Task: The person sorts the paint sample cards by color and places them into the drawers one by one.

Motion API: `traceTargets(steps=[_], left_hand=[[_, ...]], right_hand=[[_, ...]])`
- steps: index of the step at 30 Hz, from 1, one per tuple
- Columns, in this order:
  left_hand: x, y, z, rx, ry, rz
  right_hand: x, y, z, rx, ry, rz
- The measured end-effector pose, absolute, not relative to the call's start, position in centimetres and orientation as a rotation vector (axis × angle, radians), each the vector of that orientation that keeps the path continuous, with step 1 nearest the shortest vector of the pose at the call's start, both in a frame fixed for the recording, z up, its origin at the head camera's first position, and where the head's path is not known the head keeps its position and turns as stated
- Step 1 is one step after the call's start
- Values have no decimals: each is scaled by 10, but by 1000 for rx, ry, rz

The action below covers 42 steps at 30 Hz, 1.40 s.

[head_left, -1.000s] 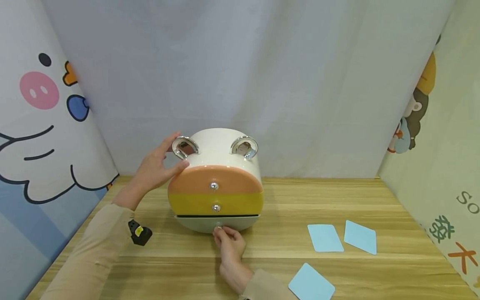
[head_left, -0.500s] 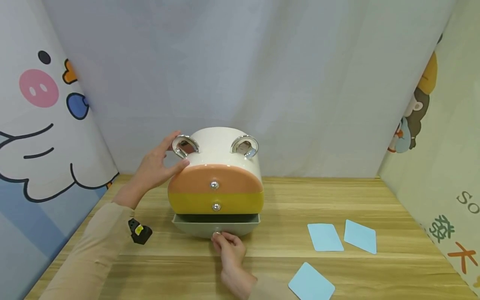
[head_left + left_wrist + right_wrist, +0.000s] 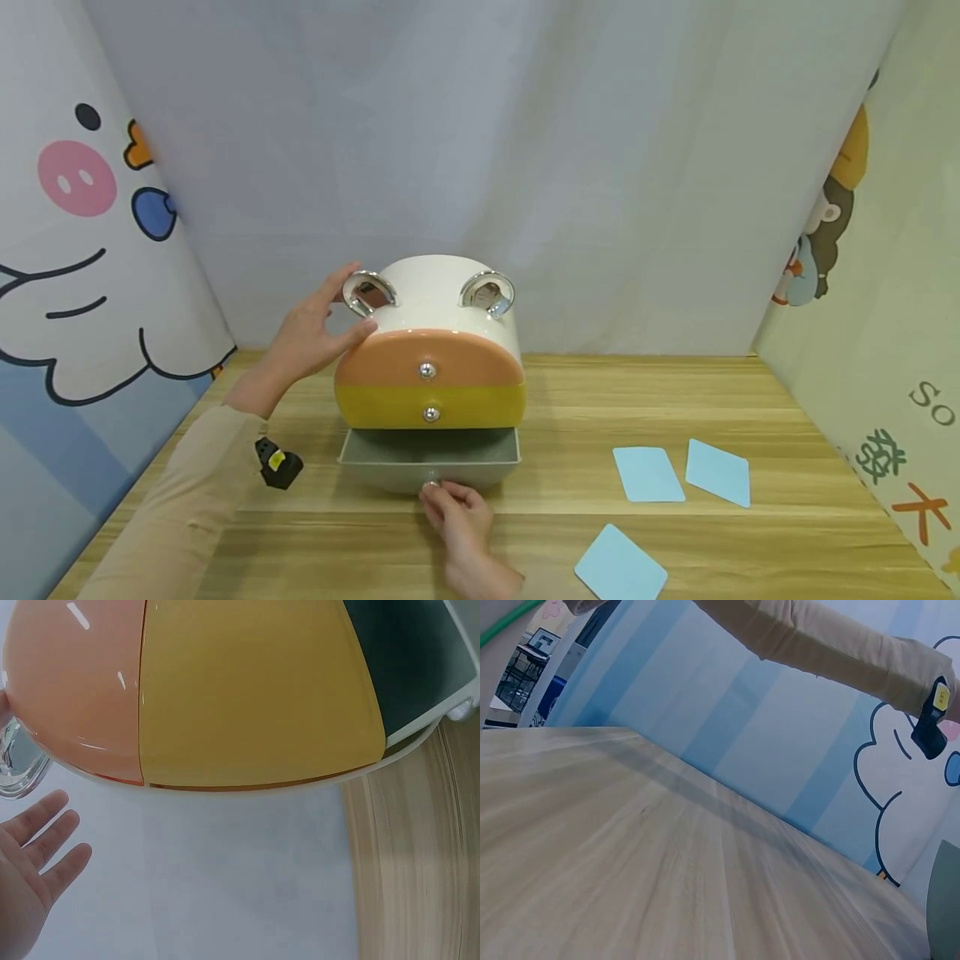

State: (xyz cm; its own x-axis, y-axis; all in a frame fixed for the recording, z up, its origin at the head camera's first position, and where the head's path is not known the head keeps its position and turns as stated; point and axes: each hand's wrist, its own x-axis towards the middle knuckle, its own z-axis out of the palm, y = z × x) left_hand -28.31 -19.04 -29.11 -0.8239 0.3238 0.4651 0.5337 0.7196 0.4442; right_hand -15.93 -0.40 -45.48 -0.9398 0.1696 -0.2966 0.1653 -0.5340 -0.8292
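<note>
A small rounded storage cabinet with a white shell stands on the table, two chrome ear-like rings on top. Its orange drawer and yellow drawer are closed; below them the grey-green bottom drawer is pulled out. My right hand pinches that drawer's round knob between thumb and fingers. At the cabinet's upper left, my left hand rests its thumb by the front edge, beside the left chrome ring. In the left wrist view, several fingers stretch out straight.
Three light blue square cards lie on the wooden table to the right. A black wrist-worn device shows below my left sleeve. Printed cartoon panels flank the table, and a pale curtain hangs behind.
The bottom drawer has slid toward me from a narrow gap to a wide opening, my right hand moving back with its knob. My left hand has stayed in place.
</note>
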Motion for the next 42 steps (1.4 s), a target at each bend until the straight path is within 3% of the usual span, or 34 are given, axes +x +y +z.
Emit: traceTargets(steps=[42], left_hand=[[-281,-189,-291,-661,-2577,-818]], right_hand=[[-134,7,-460,-487,-1621,2782]])
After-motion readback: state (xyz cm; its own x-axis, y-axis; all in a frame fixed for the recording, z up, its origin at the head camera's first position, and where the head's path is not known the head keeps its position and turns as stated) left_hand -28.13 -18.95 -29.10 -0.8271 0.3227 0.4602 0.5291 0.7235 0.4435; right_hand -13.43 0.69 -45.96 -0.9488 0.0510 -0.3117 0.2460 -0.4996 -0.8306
